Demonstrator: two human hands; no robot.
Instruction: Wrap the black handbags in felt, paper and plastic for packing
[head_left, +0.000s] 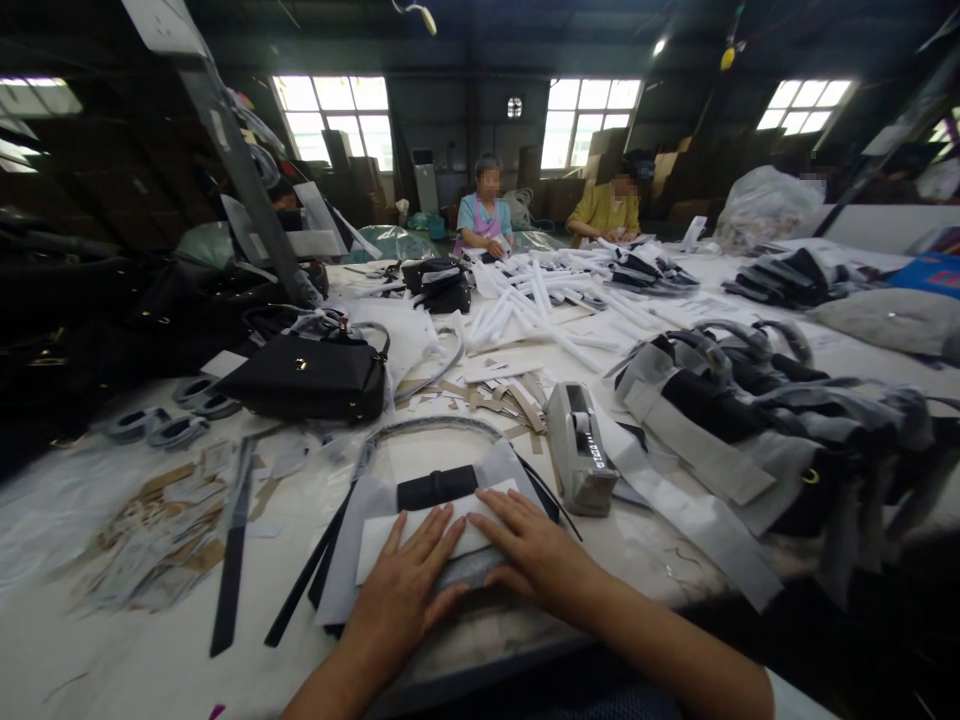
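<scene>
My left hand and my right hand lie flat, fingers stretched out, on a white paper sheet folded over a black bag at the near edge of the white table. The bag is partly wrapped in grey-white paper, and its wrapped handle arches behind it. A black strap trails from the bag to the left. A grey tape dispenser stands just right of the bag, close to my right hand.
A finished black handbag sits to the left, a loose black strap and paper scraps lie nearer. Paper-wrapped bags pile up on the right. White paper rolls lie mid-table. Two people sit at the far end.
</scene>
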